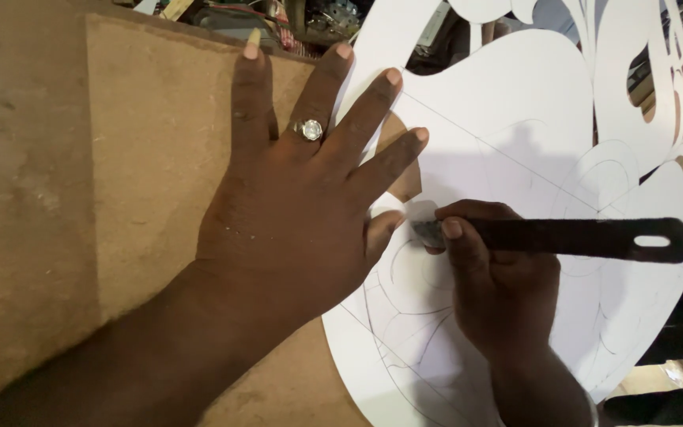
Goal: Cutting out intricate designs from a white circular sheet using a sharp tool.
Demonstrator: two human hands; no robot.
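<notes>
White paper template (515, 119), large and round-edged, with cut-out curling openings along its top and right and thin pencil lines across it. It lies on the brown board surface (160, 158), covering the right part and overhanging the far edge.

My right hand (492, 277) sits on the paper low of centre, fingers curled tight around a dark flat tool (571, 237), thumb pressed on top near its working end. The tool's tip meets the paper just beside my left thumb; its long handle runs out to the right and ends in a slotted hole. Cannot tell from here if the tip is a blade or a scribe.

My left hand (302, 190) is spread flat, palm down, fingers fanned. Index and middle fingers rest on the board; the ring and little fingers and the thumb press down on the paper's left edge. A ring with a pale stone (310, 129) is on the middle finger.

A small brown gap of board shows through a cut opening near my little finger.

Beyond the board's far edge: a jumble of wires and metal parts (278, 20), blurred.
</notes>
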